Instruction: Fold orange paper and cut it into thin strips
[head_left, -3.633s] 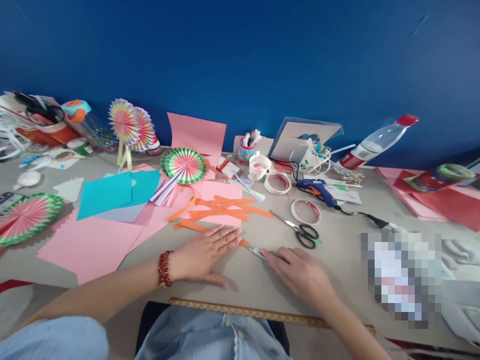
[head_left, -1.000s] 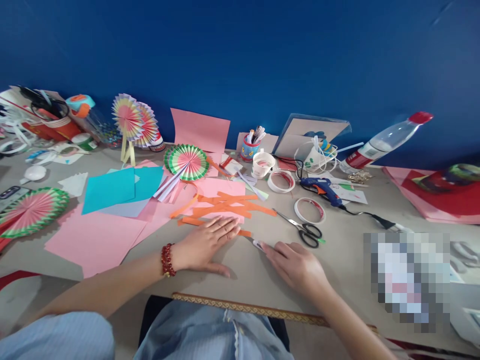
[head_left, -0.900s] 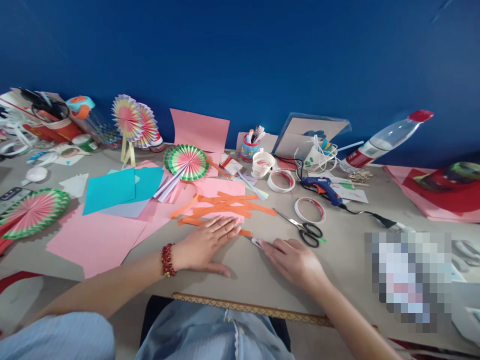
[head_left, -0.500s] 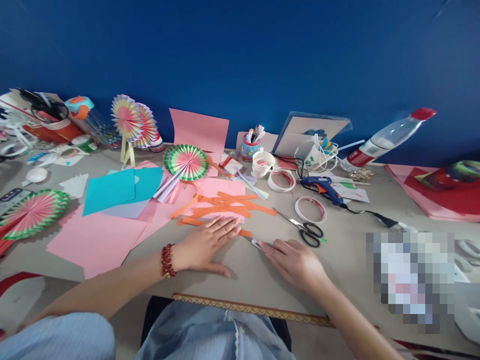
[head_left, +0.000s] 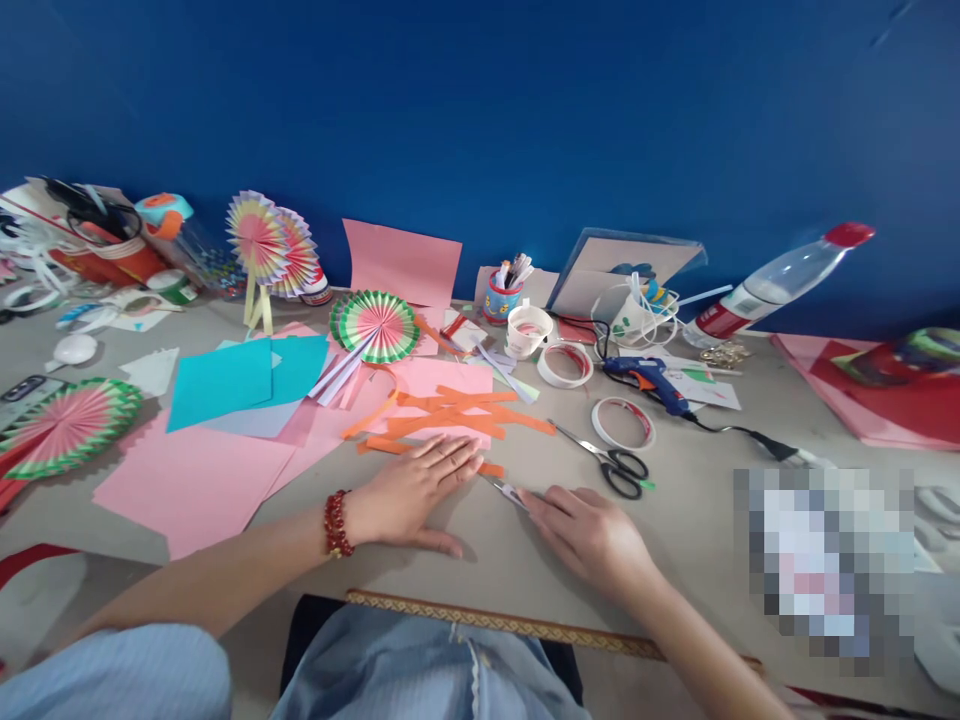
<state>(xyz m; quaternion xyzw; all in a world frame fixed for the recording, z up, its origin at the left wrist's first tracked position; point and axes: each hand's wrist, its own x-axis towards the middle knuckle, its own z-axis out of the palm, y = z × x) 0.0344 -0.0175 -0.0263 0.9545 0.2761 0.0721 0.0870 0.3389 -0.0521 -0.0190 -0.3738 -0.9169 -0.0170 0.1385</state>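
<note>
My left hand (head_left: 409,495) lies flat and open on the grey table (head_left: 697,500), fingers together, with a red bead bracelet (head_left: 335,523) on the wrist. Its fingertips rest at the near edge of a heap of orange paper strips (head_left: 450,415) lying on a pink sheet (head_left: 439,380). My right hand (head_left: 592,535) is just to its right, fingers closed round a small silvery tool (head_left: 508,490). The tool's tip points at the end of an orange strip beside my left fingertips.
Black-handled scissors (head_left: 611,465), two tape rolls (head_left: 622,423), a blue glue gun (head_left: 646,378) with its cord, paper cups and a plastic bottle (head_left: 772,285) lie behind my right hand. Pink and turquoise sheets (head_left: 225,380) and folded paper fans (head_left: 375,325) fill the left side.
Both hands stay in almost the same place. My right hand with the tool has crept slightly toward my left fingertips, and the view has shifted a little.
</note>
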